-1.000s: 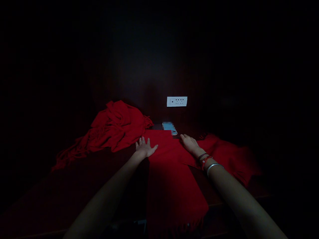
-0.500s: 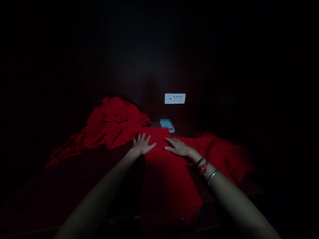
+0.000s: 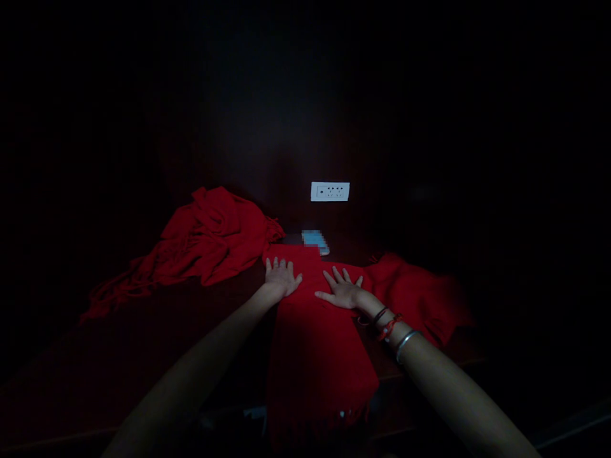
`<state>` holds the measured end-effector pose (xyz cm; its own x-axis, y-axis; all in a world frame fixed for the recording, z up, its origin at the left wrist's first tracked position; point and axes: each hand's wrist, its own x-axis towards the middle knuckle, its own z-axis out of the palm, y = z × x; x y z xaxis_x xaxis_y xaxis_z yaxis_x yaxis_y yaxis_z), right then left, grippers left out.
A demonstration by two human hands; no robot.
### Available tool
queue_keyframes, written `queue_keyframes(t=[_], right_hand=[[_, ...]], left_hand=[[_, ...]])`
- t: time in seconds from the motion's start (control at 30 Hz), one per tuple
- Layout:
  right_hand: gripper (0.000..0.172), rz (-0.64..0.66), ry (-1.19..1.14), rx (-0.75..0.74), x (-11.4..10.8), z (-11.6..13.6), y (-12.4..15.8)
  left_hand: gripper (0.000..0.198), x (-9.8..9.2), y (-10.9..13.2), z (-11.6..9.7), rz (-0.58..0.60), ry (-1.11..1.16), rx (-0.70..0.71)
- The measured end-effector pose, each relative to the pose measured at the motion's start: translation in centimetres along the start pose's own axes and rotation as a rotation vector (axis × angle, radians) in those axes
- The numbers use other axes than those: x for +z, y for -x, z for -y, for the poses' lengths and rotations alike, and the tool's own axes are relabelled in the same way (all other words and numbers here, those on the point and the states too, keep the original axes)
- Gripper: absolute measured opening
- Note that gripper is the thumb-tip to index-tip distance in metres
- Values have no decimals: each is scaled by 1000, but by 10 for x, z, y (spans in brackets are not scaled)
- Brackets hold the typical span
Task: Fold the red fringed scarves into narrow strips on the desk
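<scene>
A red fringed scarf point(image 3: 319, 350) lies flat in a long strip, its fringed end hanging over the surface's front edge. My left hand point(image 3: 281, 278) rests palm down on the left side of its far part, fingers spread. On the right side, my right hand point(image 3: 342, 289) presses on the red cloth with its fingers apart; bracelets circle that wrist. Another heap of red cloth point(image 3: 420, 296) lies to the right, touching or joined to the strip; I cannot tell which. At the left is a crumpled red fringed scarf point(image 3: 217, 235).
A phone-like blue object point(image 3: 315, 242), partly blurred, lies behind the strip. On the dark wall above it is a white socket plate point(image 3: 330, 191). The dark wooden surface point(image 3: 229, 305) has its front edge near me. Much of the surroundings is too dark to make out.
My right hand has spread its fingers and turned them more away from me on the cloth. My left hand has shifted slightly right over the strip. The view has moved a little.
</scene>
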<state>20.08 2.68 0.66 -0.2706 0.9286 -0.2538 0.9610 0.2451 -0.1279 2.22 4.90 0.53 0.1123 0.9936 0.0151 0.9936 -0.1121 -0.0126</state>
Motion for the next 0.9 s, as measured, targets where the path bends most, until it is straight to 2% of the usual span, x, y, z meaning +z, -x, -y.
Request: queue_keyframes(t=[0.07,0.13,0.2,0.3,0.47,0.53,0.63,0.73,0.9], right_hand=[[79,-15,3,-1,2,-1,2],[80,-36,14,-15,4,-2,3],[80,-62,28,-29,7,-5,4],[82,-74,30,-31,8,-7,5],[82,-67,17,-13,6,-6,5],[82,-63,10,-18,6,-6,5],[83,-58,-10,-31,4,-6,6],[83,-96,-37,-30,1,-6,6],[58,-216,-83,84,-14,2,-3]], left_hand=[[59,3,-8,-1,-6,60,103],[62,7,-17,3,56,118,147],[70,10,-25,10,74,128,119],[73,14,-28,19,14,102,93],[52,10,-5,22,-208,1,14],[53,6,10,21,-233,-24,33],[68,4,28,20,-67,40,40],[77,7,35,20,78,109,35],[79,11,32,18,61,109,25]])
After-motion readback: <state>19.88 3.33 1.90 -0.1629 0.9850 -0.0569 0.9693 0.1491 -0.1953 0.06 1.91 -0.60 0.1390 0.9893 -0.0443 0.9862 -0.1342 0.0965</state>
